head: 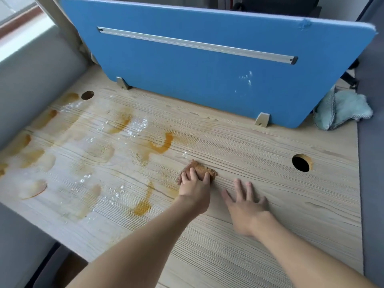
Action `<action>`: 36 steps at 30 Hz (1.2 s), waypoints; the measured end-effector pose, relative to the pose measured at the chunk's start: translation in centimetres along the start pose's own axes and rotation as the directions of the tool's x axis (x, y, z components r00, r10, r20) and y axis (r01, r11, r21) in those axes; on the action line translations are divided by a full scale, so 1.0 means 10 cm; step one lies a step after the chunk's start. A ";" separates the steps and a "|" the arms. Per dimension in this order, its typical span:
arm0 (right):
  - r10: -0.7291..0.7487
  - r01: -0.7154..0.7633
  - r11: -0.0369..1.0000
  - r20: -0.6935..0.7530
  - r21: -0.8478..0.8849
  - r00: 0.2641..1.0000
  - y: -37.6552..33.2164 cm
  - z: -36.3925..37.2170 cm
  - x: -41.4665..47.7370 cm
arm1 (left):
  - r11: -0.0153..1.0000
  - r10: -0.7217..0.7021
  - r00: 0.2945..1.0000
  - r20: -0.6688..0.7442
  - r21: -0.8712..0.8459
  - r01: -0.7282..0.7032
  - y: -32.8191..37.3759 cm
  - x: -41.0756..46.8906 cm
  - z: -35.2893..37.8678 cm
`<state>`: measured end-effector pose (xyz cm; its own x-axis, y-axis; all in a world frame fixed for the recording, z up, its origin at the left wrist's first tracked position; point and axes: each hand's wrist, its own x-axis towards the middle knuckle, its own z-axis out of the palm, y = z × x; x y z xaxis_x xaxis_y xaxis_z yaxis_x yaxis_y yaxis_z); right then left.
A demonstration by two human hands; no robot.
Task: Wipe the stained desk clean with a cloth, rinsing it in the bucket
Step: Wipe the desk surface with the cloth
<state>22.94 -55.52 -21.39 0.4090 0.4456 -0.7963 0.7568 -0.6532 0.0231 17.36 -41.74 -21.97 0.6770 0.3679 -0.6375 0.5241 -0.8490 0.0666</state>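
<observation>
left hand (195, 187): fingers curled over the brown cloth (204, 170), holding it down mid-table (311, 194) | right hand (245, 206): fingers spread wide, flat on the wood just beside | orange stains (161, 145): across the left half | pale green towel (342, 109): far right corner, by the blue divider (187, 69)

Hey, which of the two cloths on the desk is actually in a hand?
The brown-stained cloth, gripped by the left hand. The pale green cloth lies untouched at the far right, beside the blue divider.

One head-worn camera looks forward and down, close over the desk (270, 142)
</observation>
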 end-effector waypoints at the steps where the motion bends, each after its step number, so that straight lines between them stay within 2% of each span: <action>1: 0.001 -0.001 1.000 0.000 -0.003 1.000 0.00 0.01 0.00 | 1.000 -0.002 1.000 0.001 0.001 0.002 0.04 -0.04 0.03; 5: -0.002 0.002 1.000 -0.013 0.001 1.000 -0.01 0.02 0.02 | 0.999 0.012 1.000 0.029 0.046 -0.013 0.08 -0.23 0.22; 14: -0.075 0.075 0.995 -0.001 -0.072 0.997 -0.19 0.17 -0.17 | 1.000 -0.015 1.000 -0.022 -0.021 0.015 0.00 -0.28 0.24; 19: -0.079 0.079 0.997 0.030 -0.011 0.996 -0.20 0.04 -0.13 | 0.999 0.015 1.000 0.005 -0.032 -0.015 -0.04 -0.44 0.40; 24: -0.100 0.101 0.995 0.034 -0.029 0.994 -0.19 0.04 -0.17 | 0.996 -0.059 0.998 -0.034 -0.070 0.056 -0.16 -0.31 0.29; 31: -0.134 0.137 0.990 0.065 -0.039 0.989 -0.32 0.30 -0.32 | 0.999 0.020 1.000 -0.023 -0.050 -0.021 -0.23 -0.53 0.50; 36: -0.119 0.120 0.993 0.084 -0.010 0.989 -0.35 0.22 -0.31 | 0.997 -0.028 0.999 -0.026 -0.069 0.026 -0.18 -0.49 0.41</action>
<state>17.89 -56.02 -20.32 0.2721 0.4673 -0.8412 0.8055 -0.5889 -0.0666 10.97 -43.54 -22.09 0.6755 0.4010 -0.6188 0.5758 -0.8111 0.1029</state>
